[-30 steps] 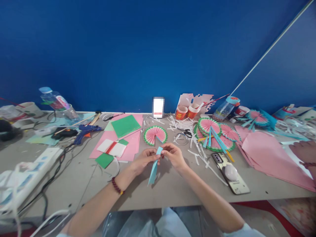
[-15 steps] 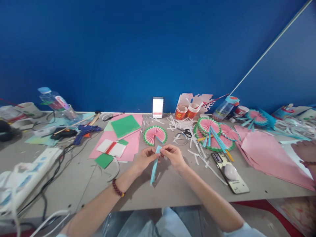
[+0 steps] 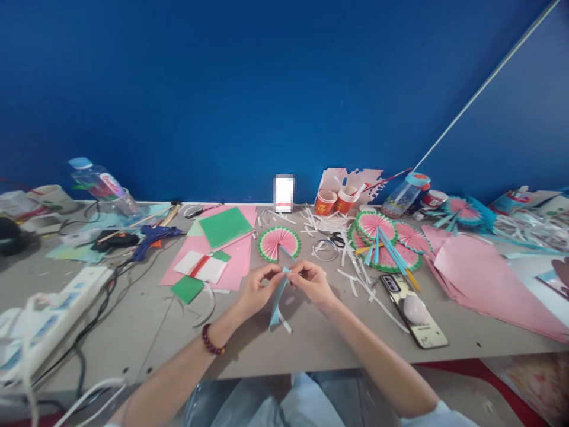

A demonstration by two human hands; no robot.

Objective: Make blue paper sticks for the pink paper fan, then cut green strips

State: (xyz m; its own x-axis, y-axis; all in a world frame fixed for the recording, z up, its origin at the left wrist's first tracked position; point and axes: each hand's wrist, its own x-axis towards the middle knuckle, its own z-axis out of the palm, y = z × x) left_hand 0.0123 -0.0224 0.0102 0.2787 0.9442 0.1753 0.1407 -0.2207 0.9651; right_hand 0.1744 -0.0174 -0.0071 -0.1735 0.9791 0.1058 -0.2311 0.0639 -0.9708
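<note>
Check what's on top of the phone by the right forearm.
A rounded white object; can't tell what it is. It covers the case right beneath. The phone lies lens side up, so its screen side is hidden.

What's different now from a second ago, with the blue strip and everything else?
Less of the blue strip pokes up above the fingers, and a white tail now shows beside its lower end. At the right edge, the other person's hand has moved away; whether any bit still shows is unclear. The left hand and right hand still pinch the strip. The fan stayed put.
</note>
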